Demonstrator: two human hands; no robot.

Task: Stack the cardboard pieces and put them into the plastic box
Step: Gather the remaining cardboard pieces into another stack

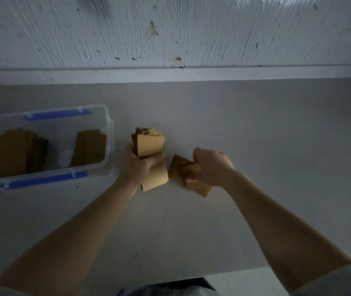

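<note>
My left hand (137,165) grips a thick stack of brown cardboard pieces (150,144), held roughly upright above the grey table, its upper edges fanned unevenly. Just to the right, my right hand (210,165) is closed on a smaller bunch of cardboard pieces (177,168) that lies tilted on the table; part of it sticks out below the fingers. The clear plastic box (109,133) with blue latches stands at the left, lidless. Inside it lie two groups of cardboard pieces, one at the left (14,153) and one at the right (89,149).
The grey table (255,146) runs back to a ledge below a rough white wall (170,28). Its front edge shows at the lower right. A white round spot (64,159) is visible on the box floor between the two piles.
</note>
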